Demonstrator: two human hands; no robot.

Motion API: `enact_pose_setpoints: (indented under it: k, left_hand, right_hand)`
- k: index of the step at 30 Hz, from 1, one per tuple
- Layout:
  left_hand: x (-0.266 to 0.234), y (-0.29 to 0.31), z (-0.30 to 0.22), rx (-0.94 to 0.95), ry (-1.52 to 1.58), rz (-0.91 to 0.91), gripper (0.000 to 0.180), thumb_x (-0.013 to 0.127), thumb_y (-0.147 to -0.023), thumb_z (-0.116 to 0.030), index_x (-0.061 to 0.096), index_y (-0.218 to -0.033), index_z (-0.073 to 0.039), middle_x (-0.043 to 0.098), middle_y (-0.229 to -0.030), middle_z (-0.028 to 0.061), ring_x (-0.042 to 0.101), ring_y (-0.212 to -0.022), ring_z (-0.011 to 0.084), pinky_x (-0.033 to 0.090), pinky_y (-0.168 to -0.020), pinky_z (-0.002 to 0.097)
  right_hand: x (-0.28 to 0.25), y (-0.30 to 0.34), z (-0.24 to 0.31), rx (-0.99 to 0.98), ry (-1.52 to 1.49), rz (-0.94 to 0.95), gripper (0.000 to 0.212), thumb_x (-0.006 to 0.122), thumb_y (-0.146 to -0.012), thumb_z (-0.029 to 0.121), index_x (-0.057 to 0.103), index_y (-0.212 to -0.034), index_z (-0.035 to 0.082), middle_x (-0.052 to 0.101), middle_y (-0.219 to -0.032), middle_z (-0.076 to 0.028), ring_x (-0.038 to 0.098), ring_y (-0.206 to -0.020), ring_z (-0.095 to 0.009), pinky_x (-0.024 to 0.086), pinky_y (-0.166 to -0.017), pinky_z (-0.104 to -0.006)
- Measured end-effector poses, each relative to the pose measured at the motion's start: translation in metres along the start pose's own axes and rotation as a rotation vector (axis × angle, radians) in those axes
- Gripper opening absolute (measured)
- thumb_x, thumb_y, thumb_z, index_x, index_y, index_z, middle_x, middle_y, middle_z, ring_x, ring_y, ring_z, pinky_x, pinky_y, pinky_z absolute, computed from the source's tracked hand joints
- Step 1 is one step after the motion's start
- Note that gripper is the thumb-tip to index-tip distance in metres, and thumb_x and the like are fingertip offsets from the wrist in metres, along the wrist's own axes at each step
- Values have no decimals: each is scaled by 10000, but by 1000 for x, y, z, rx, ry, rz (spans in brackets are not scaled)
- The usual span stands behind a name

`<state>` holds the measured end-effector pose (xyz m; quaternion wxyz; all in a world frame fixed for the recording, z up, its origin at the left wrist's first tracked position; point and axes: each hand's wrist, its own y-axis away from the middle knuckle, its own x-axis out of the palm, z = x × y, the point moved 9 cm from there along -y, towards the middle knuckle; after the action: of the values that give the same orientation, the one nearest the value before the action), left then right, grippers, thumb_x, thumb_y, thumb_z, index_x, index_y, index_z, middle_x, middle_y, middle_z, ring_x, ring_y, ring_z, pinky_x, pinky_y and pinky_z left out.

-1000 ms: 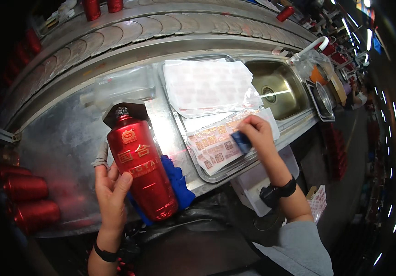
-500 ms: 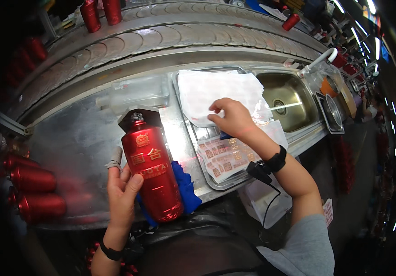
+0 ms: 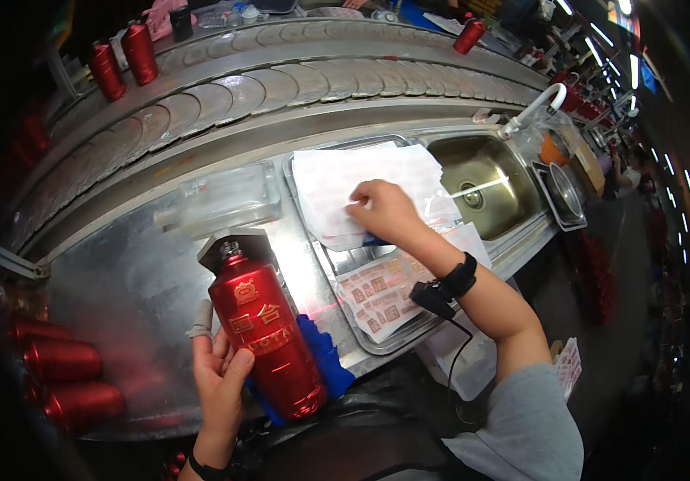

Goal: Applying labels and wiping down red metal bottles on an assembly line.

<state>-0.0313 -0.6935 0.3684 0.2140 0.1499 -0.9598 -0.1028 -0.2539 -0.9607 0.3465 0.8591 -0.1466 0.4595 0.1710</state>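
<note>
A glossy red bottle (image 3: 269, 353) with gold lettering and an uncapped neck lies tilted at the counter's front, neck away from me. My left hand (image 3: 221, 377) grips its left side, thumb on the front; the other fingers are partly hidden and one wears a pale finger cover. A blue cloth (image 3: 329, 353) is bunched beneath the bottle, and a dark angular holder (image 3: 261, 247) surrounds its neck. Over white paper sheets (image 3: 329, 180) hovers my right hand (image 3: 389, 210), fingers curled into a pinch; anything in them is too small to name. Nearer me lies a printed label sheet (image 3: 377, 301).
The sheets lie on a metal tray (image 3: 385, 349), left of a sink (image 3: 481, 184) with a white faucet (image 3: 537, 108). A clear bottle (image 3: 233, 196) lies behind the red one. Several red bottles (image 3: 80, 405) lie at left. A slatted conveyor (image 3: 281, 80) runs along the back.
The view has shifted, so the counter sits lower in the picture. My left hand stays on the red bottle; my right hand remains pinched over the white sheets.
</note>
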Motion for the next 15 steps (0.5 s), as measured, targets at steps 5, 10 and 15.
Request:
enact_pose_setpoints:
  k: [5, 10, 15]
  left_hand:
    - [-4, -2, 3, 0, -3, 6, 904, 695, -897, -129, 97, -1569, -43, 416, -1485, 212, 482, -1329, 255, 382, -1114, 383]
    - [0, -2, 2, 20, -4, 10, 899, 703, -898, -149, 113, -1567, -35, 424, -1480, 207, 484, -1326, 246, 386, -1108, 378]
    - [-2, -2, 0, 51, -29, 5, 878, 691, -917, -183, 119, -1564, -20, 425, -1480, 209, 472, -1335, 251, 363, -1119, 379]
  right_hand:
    - [-89, 47, -104, 383, 476, -151, 338, 667, -814, 195, 692, -1114, 42, 650, -1097, -201, 647, -996, -396, 519, -864, -469]
    - [-103, 85, -164, 446, 351, -24, 372, 585, -819, 127, 712, -1163, 67, 631, -1138, -228, 634, -1007, -415, 505, -890, -468]
    - [-104, 89, -139, 342, 346, -142, 375, 569, -820, 113, 709, -1164, 59, 628, -1150, -231, 625, -1027, -411, 497, -914, -453]
